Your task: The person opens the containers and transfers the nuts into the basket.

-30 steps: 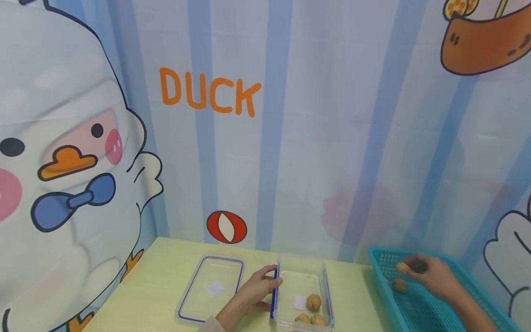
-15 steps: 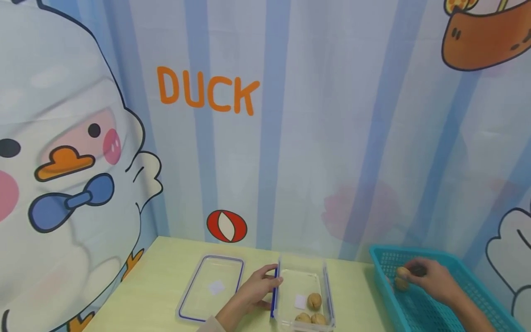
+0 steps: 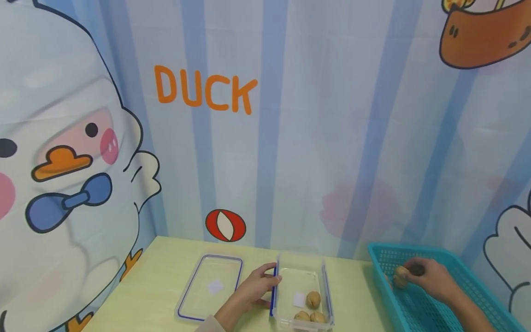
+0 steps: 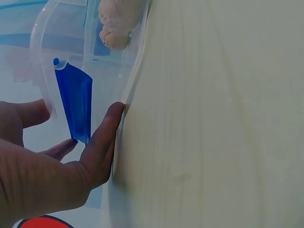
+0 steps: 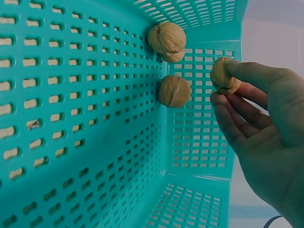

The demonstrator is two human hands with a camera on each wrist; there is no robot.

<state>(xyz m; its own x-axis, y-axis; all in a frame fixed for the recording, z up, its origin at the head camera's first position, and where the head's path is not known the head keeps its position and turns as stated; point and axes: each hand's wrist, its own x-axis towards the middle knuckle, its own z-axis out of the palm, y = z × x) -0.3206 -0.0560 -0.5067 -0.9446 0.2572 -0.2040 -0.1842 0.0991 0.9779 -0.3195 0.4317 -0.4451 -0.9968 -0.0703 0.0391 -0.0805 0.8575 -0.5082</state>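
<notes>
My right hand (image 3: 431, 276) pinches a walnut (image 5: 224, 76) between thumb and fingertips, over the near-wall end of the turquoise basket (image 5: 104, 114). Two more walnuts lie inside the basket: one walnut (image 5: 167, 42) near the side wall, another walnut (image 5: 174, 91) beside it. On the table, my left hand (image 3: 257, 287) grips the blue-clipped side of a clear plastic box (image 3: 327, 295), thumb over its rim. Up close, its fingers lie around the blue clip (image 4: 76, 102). Inside the box are three walnuts (image 3: 313, 299), grouped toward its near right, plus a small white paper square (image 3: 299, 299).
A clear lid (image 3: 195, 295) with a blue seal lies flat left of the box, a white square on it. The pale yellow table (image 3: 356, 286) runs back to a printed duck curtain (image 3: 303, 138). The basket stands at the right.
The right hand has dipped slightly, so the walnut it pinches overlaps one in the basket in the head view. The left hand stays on the box.
</notes>
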